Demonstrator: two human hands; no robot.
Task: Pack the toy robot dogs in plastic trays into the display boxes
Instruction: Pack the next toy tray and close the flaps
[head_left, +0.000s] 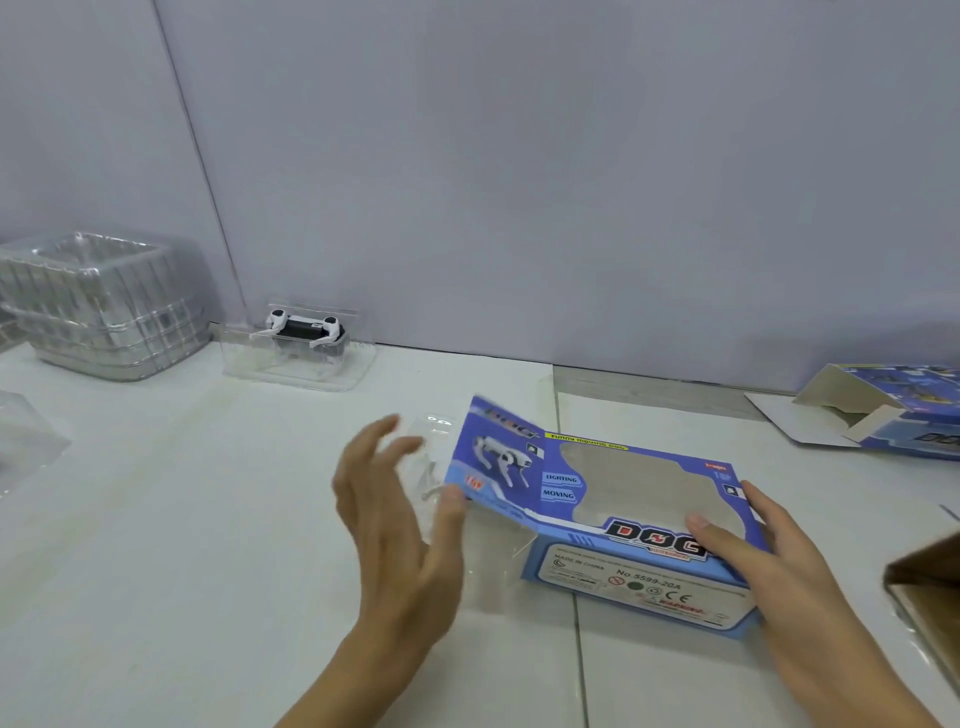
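A person's right hand (763, 556) is gripping a blue display box (613, 514) lying on the white table (208, 519). Their left hand (395, 519) is hovering spread wide beside it. A toy robot dog (304, 328) is sitting in a clear tray (298, 364) against the far wall.

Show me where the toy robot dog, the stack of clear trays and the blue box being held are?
toy robot dog (304, 328): head view, on its black back.
stack of clear plastic trays (104, 306): head view, on the ribbed front wall.
blue display box (498, 462): head view, on the printed dog picture left of the window.
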